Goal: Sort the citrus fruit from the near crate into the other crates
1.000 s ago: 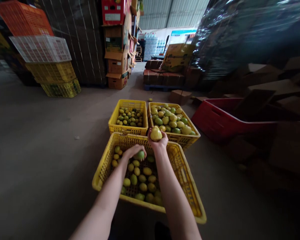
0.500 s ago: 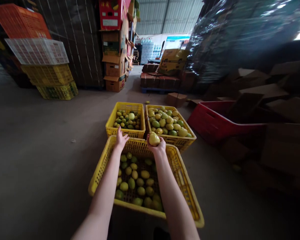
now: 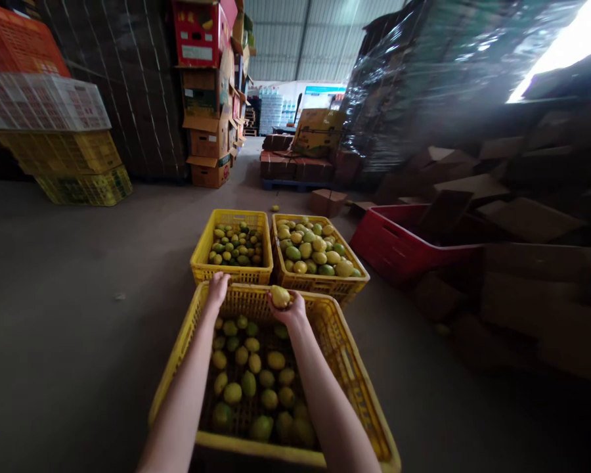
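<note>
Dim grey floor [image 3: 69, 282] spreads across this storage hall, and from where I stand, cardboard boxes [image 3: 204, 135] rise in a column at the upper centre-left of the frame. Crates in orange, white and yellow [image 3: 54, 144] are piled at the upper left, and a plastic-wrapped stack [image 3: 398, 98] looms at the upper right. A red crate [image 3: 384, 243] sits right of centre, beside jumbled cardboard [image 3: 522, 289].

At the lower centre is a large yellow crate [image 3: 362, 381], with green and yellow fruits [image 3: 233, 393] scattered over its bottom. Just beyond its far rim are two more crates, side by side: the left yellow crate [image 3: 251, 274] and the right yellow crate [image 3: 320, 283], which is heaped fuller with fruit.

Near the middle of the frame, the person's right hand [image 3: 293, 311] cradles a pale yellow fruit [image 3: 280, 297], fingers curled around it, above the large crate's far side. The left hand [image 3: 218, 290] is by that crate's far left corner; I cannot tell whether its fingers are open or closed.
</note>
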The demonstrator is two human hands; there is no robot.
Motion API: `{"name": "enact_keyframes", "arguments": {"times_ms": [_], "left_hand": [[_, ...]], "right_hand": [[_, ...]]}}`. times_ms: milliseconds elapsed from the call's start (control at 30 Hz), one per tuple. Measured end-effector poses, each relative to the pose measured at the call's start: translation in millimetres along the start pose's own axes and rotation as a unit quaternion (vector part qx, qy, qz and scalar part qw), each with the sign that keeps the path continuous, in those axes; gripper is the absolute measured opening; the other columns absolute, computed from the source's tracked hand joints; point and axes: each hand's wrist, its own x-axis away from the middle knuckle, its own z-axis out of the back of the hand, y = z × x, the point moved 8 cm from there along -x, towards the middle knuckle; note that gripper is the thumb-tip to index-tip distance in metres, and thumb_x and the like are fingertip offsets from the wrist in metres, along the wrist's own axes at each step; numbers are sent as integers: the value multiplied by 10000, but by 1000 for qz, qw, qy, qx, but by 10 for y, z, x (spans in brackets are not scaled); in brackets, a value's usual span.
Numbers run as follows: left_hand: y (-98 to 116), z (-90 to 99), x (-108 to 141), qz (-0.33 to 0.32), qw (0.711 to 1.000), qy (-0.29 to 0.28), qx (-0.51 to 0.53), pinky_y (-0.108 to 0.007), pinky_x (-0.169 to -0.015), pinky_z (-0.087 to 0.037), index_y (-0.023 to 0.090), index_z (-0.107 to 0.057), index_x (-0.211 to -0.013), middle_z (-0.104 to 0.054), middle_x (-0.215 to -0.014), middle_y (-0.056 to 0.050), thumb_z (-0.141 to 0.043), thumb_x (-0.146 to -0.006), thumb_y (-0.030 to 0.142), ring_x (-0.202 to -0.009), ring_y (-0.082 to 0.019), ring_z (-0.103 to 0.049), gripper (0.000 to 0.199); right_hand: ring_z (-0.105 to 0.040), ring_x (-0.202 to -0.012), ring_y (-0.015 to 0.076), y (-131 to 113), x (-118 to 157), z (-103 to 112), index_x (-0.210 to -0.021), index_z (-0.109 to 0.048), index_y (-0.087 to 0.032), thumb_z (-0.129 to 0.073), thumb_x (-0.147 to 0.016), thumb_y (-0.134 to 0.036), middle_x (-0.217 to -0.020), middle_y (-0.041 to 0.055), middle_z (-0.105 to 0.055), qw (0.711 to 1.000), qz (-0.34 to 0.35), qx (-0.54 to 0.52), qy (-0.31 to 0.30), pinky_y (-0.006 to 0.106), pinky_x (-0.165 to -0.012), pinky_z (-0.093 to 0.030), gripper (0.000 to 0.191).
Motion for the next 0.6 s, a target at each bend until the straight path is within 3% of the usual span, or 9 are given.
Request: {"name": "enact_keyframes", "arguments": {"times_ms": [100,167,233,300,400,500,600], "left_hand": [[-208,307,28,-27,997,5,-78,-459,-1116,-281,96,-540,-1137,-486,-1366,-230,-574,-716,254,-1324,-331,-416,451],[-386,490,87,-114,962,18,-247,-520,-1097,-288,101,-503,-1198,-445,-1407,-236,-542,-749,308,-1296,-366,-444,495],[-738,624,107,-119,931,23,-345,-568,-1045,-344,124,-475,-1218,-481,-1382,-219,-510,-755,360,-1236,-396,-502,522],[-1072,667,86,-108,932,5,-347,-472,-998,-440,155,-450,-1229,-563,-1293,-177,-460,-773,407,-1186,-341,-562,521],[-1278,623,44,-143,932,-3,-332,-431,-966,-480,159,-431,-1249,-586,-1256,-182,-449,-770,477,-1161,-319,-582,575],[-1282,593,29,-171,927,5,-335,-452,-955,-488,120,-425,-1278,-567,-1276,-215,-431,-778,504,-1154,-334,-586,631],[-1269,609,35,-161,926,6,-343,-456,-930,-504,110,-435,-1278,-577,-1264,-216,-406,-797,507,-1117,-332,-610,624]], "right_hand": [[-630,-627,198,-214,-46,241,-908,-547,-150,-442,-806,-194,-673,62,-628,999,13,32,27,315,-513,-552,153],[-599,-584,175,-504,-63,431,-869,-536,-174,-477,-798,-182,-641,25,-613,996,50,46,54,302,-515,-546,93],[-559,-538,145,-875,-73,588,-831,-519,-197,-491,-797,-168,-601,-20,-581,990,104,54,84,265,-504,-524,53],[-539,-533,125,-1248,-92,647,-809,-516,-208,-496,-801,-157,-593,-43,-570,981,155,58,103,229,-504,-503,56],[-569,-638,114,-1791,-145,478,-816,-554,-231,-558,-779,-123,-671,-56,-623,954,265,104,95,200,-582,-511,114],[-598,-923,128,-2221,-191,42,-870,-596,-288,-638,-727,-67,-886,-65,-688,866,437,243,30,233,-810,-524,267],[-441,-1278,167,-2272,-402,-317,-900,-619,-304,-673,-728,-91,-1134,-51,-663,750,507,424,-24,363,-1067,-401,279]]}}
